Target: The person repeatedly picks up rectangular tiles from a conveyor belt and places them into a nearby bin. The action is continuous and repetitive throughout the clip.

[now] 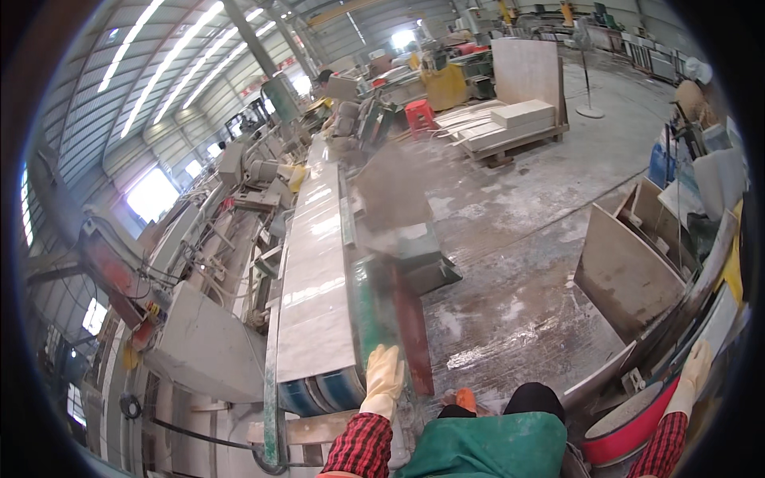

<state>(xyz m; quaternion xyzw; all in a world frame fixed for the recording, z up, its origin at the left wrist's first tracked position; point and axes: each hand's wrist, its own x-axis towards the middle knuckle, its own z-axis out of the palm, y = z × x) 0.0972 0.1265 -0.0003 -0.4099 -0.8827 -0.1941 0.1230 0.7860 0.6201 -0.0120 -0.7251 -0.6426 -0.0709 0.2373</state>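
Stone slab [315, 271] on a long polishing line, pale and glossy, long axis running straight away from the near end toward the far machinery. Left hand [382, 381] in a cream work glove resting at the near right corner of that slab, against the green side rail [368, 307], fingers together and pointing up along the slab's length, lightly curled over the edge rather than clamped; nothing visibly gripped between them, though whether the palm presses the rail or the slab itself cannot be told. Slab lying ahead and slightly to the left of those fingertips, so that hand by far the nearer of the two. Right hand [693, 374], also gloved, well apart from the slab on its right, raised beside a leaning board [629, 275] and above a red tub [629, 430]; fingers extended upward and fairly open, apparently empty, though blur at the picture's rim leaves contact with the board's frame uncertain. Red plaid sleeves and a green apron [486, 446] at the near end of the slab. Blue rollers [323, 392] showing just under the slab's near edge. Beyond the slab's far end, stacked pale blocks [518, 119] on a pallet across a dusty, wet concrete floor [510, 239].
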